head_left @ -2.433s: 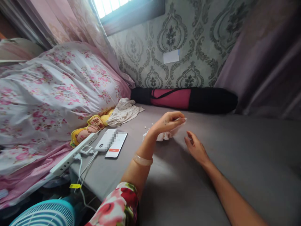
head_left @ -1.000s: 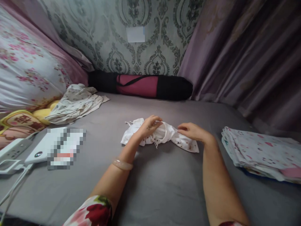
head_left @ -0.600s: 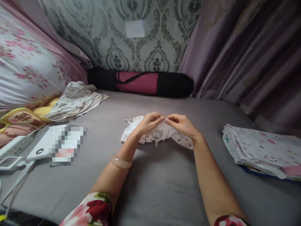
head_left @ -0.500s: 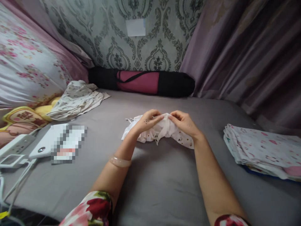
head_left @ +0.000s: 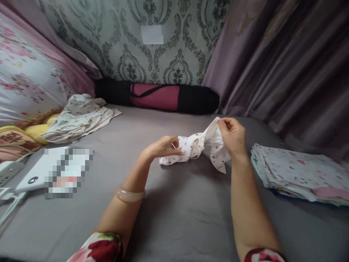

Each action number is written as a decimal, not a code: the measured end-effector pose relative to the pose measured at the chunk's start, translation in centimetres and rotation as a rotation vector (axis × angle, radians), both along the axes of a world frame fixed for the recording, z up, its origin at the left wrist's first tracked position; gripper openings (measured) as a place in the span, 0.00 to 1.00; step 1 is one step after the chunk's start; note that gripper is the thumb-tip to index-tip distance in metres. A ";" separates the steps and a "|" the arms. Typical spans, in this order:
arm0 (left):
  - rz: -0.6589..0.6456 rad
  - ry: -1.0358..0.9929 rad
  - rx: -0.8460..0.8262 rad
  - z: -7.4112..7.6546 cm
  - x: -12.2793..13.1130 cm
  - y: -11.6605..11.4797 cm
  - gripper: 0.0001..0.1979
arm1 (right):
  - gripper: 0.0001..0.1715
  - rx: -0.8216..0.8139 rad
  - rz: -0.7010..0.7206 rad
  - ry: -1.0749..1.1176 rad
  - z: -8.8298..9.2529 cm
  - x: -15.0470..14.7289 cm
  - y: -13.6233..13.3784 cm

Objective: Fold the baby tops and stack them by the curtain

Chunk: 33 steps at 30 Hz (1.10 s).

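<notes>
A small white garment with brown-and-dark specks lies bunched on the grey sheet in front of me. My right hand pinches its right-hand edge between thumb and fingers and lifts that end off the sheet, so a flap hangs down below. At the garment's left end rests my left hand. Its thumb lies along the cloth, and its fingers are curved above with a gap between them and the thumb. The garment's shape is hard to make out in the folds.
A stack of folded printed cloths stands at the right. To the left lie a crumpled light cloth, a white device, a blurred-out item and a power strip. A long black-and-maroon bag lies along the wall.
My hands have moved apart; the right one has drawn the garment's edge right and up. The left hand's fingers have loosened. The printed side shows more, and the view has shifted slightly right.
</notes>
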<state>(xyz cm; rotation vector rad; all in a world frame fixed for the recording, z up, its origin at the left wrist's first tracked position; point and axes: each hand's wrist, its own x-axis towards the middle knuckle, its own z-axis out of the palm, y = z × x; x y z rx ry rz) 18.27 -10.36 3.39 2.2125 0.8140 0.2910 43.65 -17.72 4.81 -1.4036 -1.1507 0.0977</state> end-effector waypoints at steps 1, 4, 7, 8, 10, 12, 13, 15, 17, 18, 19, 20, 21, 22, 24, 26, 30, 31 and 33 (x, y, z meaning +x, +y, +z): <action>-0.006 0.001 0.006 -0.2 0.4 -0.3 0.18 | 0.18 0.016 -0.038 -0.008 0.4 0.0 -0.2; 0.042 -0.113 0.144 -0.5 1.9 -1.6 0.19 | 0.18 0.094 -0.139 -0.025 1.6 -0.2 -0.9; 0.138 -0.291 0.322 -0.4 4.0 -3.8 0.18 | 0.18 0.180 -0.199 -0.041 2.9 -0.9 -1.8; 0.164 -0.323 0.353 -0.4 4.7 -4.7 0.18 | 0.18 0.200 -0.209 -0.047 3.3 -1.2 -2.2; 0.203 -0.329 0.362 -0.3 6.1 -6.6 0.17 | 0.18 0.232 -0.223 -0.053 4.1 -1.9 -2.9; 0.223 -0.298 0.339 -0.4 7.2 -8.4 0.15 | 0.18 0.269 -0.241 -0.062 4.8 -2.6 -3.5; 0.217 -0.279 0.326 -0.5 7.6 -9.0 0.13 | 0.18 0.283 -0.255 -0.073 5.1 -2.8 -3.8; 0.169 -0.254 0.287 -1.0 8.1 -9.8 0.10 | 0.18 0.295 -0.290 -0.102 5.6 -3.3 -4.4; 0.125 -0.277 0.225 -1.7 8.3 -9.7 0.06 | 0.18 0.285 -0.315 -0.126 5.9 -3.5 -4.8; 0.113 -0.307 0.193 -2.0 8.3 -9.5 0.08 | 0.18 0.279 -0.318 -0.131 6.1 -3.6 -5.0; 0.113 -0.342 0.171 -2.3 8.2 -9.1 0.13 | 0.18 0.275 -0.315 -0.132 6.2 -3.8 -5.2; 0.119 -0.380 0.162 -2.6 8.2 -8.6 0.20 | 0.18 0.272 -0.307 -0.129 6.4 -3.9 -5.4; 0.128 -0.415 0.169 -2.8 8.2 -8.1 0.27 | 0.18 0.269 -0.293 -0.125 6.5 -4.0 -5.5; 0.137 -0.447 0.184 -3.0 8.1 -7.7 0.32 | 0.18 0.264 -0.276 -0.118 6.6 -4.3 -5.6; 0.157 -0.506 0.206 -3.2 8.2 -7.1 0.39 | 0.18 0.249 -0.238 -0.103 6.7 -4.9 -5.7; 0.182 -0.559 0.191 -3.1 8.3 -7.0 0.39 | 0.18 0.229 -0.194 -0.082 6.8 -5.7 -5.7; 0.183 -0.597 0.062 -2.5 8.6 -8.0 0.36 | 0.17 0.191 -0.110 -0.044 6.7 -7.4 -5.6; 0.203 -0.591 0.022 -2.4 8.6 -8.2 0.34 | 0.17 0.180 -0.096 -0.045 6.7 -7.6 -5.6; 0.311 -0.565 -0.039 -2.4 8.6 -8.5 0.27 | 0.18 0.167 -0.096 -0.062 6.6 -7.8 -5.5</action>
